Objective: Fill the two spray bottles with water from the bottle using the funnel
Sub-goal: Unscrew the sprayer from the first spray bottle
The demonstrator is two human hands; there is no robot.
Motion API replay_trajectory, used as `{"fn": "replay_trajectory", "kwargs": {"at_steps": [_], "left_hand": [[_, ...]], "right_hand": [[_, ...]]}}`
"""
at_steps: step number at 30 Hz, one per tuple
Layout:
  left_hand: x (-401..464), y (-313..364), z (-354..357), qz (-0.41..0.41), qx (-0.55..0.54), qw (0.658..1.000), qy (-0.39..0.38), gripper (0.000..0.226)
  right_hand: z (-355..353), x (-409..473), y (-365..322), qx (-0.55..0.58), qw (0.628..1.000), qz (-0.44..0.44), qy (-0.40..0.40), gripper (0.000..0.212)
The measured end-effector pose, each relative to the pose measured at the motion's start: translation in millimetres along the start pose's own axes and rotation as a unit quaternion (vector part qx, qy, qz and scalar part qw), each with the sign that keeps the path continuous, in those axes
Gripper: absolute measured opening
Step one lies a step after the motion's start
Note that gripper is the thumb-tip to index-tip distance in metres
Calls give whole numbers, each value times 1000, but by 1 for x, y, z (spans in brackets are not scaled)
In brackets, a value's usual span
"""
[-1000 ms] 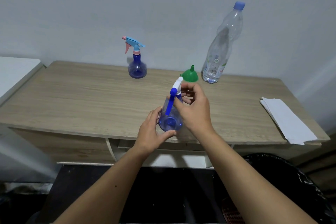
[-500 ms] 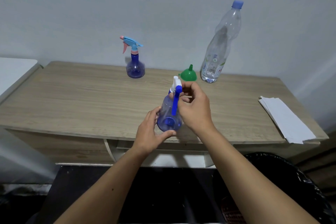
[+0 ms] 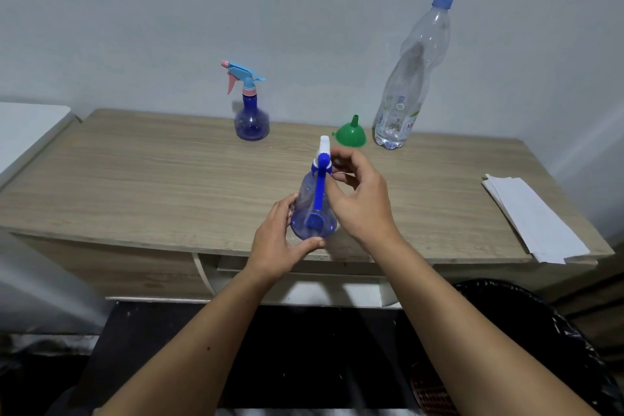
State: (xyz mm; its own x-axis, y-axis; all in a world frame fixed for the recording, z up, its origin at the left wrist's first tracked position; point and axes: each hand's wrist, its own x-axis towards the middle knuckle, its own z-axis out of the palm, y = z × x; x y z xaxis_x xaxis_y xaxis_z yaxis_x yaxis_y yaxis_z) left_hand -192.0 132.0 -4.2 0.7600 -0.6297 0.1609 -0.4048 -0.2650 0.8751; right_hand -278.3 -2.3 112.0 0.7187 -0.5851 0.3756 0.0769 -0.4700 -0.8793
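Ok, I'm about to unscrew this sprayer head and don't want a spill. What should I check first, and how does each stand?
1. Left hand holds the near spray bottle by its body: ok.
2. Right hand grips its sprayer head: ok.
3. Near spray bottle stands on the table: ok, though close to the front edge.
4. Funnel within reach, spout up: ok.
5. Water bottle capped and upright: ok.
6. Sprayer head already loose: cannot tell.
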Motion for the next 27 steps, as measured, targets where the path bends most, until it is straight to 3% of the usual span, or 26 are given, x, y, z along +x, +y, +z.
{"fn": "replay_trajectory", "kwargs": {"at_steps": [14, 20, 27], "left_hand": [[-2, -1, 1, -3, -27, 1000, 5, 107], [-1, -3, 0, 1, -33, 999, 5, 107], [-1, -4, 1, 3, -39, 999, 9, 105]], "right_hand": [[6, 4, 0, -11, 1000, -1, 19, 38], [2, -2, -3, -25, 1000, -6, -8, 37], [3, 13, -20, 53, 998, 12, 30, 28]]}}
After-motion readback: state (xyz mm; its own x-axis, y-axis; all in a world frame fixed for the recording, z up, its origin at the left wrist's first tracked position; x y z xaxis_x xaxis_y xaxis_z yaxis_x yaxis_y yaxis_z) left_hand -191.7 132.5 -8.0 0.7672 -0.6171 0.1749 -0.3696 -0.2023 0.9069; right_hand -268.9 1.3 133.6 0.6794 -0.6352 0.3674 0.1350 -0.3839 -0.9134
